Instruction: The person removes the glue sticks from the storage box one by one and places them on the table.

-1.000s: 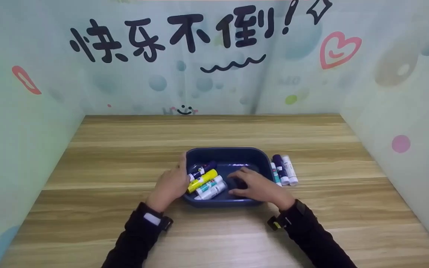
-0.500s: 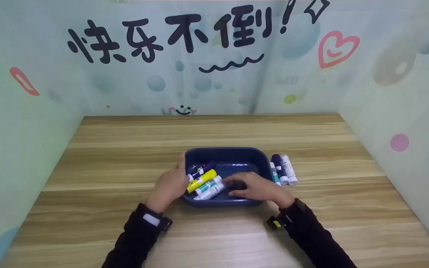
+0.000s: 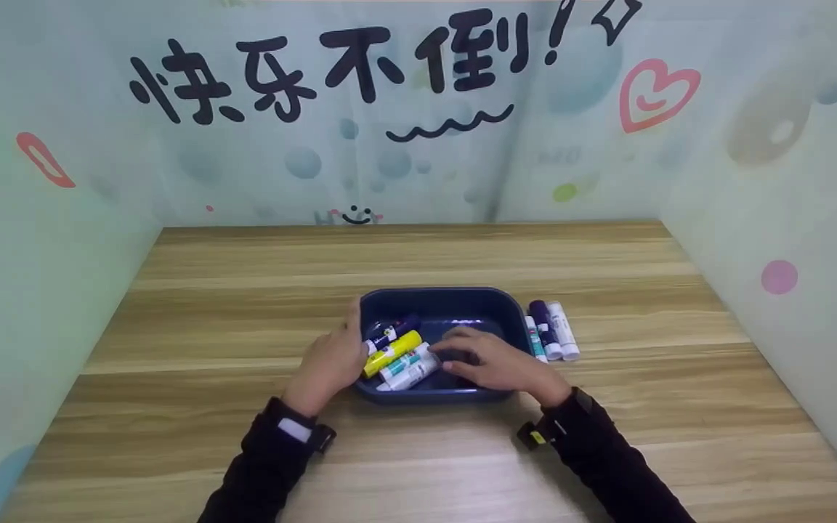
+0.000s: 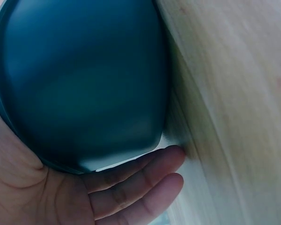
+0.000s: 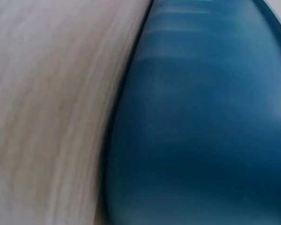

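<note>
A dark blue plastic basin [image 3: 455, 396] stands on the table in the head view. Several glue sticks lie slanted in its left half: a dark purple one [image 3: 394, 333], a yellow one [image 3: 392, 353], a white-and-teal one [image 3: 402, 363] and a white one [image 3: 410, 374]. My left hand [image 3: 331, 356] rests against the basin's left end; in the left wrist view its fingers [image 4: 136, 187] extend along the outer wall. Inside the basin, my right hand [image 3: 487, 359] has loosely bent fingers close to the right ends of the two white sticks. Whether they touch is unclear.
Just right of the basin, on the wooden table [image 3: 244, 290], lie a white-and-teal glue stick [image 3: 537, 339], a dark purple one [image 3: 545, 330] and a white one [image 3: 563, 331]. Printed cloth walls [image 3: 418, 181] enclose the table at the back and both sides.
The right hand's fingers have moved slightly left toward the white glue sticks. My left hand has stayed at the basin's left end, and the sticks lie much as before.
</note>
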`<state>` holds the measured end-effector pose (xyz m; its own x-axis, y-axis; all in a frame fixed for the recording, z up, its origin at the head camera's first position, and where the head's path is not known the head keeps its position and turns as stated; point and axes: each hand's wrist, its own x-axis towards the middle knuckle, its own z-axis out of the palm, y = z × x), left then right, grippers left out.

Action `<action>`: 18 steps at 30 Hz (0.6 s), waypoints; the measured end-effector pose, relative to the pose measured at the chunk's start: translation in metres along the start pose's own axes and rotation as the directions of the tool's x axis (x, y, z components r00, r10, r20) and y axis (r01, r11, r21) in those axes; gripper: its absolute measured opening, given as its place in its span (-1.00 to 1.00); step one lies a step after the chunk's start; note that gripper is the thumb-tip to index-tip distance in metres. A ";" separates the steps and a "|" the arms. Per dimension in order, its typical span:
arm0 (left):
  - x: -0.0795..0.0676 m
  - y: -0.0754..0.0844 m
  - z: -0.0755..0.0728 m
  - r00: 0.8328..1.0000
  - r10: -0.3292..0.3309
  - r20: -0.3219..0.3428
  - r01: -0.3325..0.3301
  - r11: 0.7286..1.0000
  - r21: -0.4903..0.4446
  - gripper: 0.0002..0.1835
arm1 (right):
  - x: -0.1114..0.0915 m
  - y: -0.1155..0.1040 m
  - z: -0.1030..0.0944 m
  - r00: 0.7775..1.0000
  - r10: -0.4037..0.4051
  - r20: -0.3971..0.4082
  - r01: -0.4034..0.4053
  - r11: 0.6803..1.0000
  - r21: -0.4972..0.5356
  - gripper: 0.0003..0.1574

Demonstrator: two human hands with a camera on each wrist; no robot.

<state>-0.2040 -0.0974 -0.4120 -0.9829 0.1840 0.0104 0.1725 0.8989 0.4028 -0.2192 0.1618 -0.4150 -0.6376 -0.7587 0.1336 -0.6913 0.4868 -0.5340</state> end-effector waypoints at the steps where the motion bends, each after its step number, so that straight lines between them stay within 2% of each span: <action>1: 0.000 0.000 0.000 1.000 -0.002 0.004 0.002 1.000 -0.001 -0.25 | 0.000 0.000 0.000 1.000 -0.003 0.012 0.004 1.000 -0.002 -0.60; 5: 0.001 0.000 0.000 1.000 -0.011 0.017 0.011 1.000 -0.010 -0.24 | 0.000 -0.001 -0.001 0.997 0.007 0.071 -0.009 1.000 0.019 -0.61; 12: 0.001 -0.001 0.001 0.999 -0.022 0.023 0.022 1.000 -0.015 -0.24 | 0.000 0.000 -0.001 0.994 0.012 0.111 -0.012 1.000 0.007 -0.60; 18: 0.001 -0.001 0.002 0.999 -0.025 0.021 0.025 1.000 -0.014 -0.25 | 0.002 0.000 -0.002 0.970 0.057 0.235 -0.071 0.996 0.055 -0.54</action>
<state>-0.2053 -0.0974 -0.4139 -0.9853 0.1700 -0.0189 0.1469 0.8975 0.4158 -0.2213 0.1614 -0.4128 -0.5780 -0.8103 -0.0964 -0.6240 0.5151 -0.5876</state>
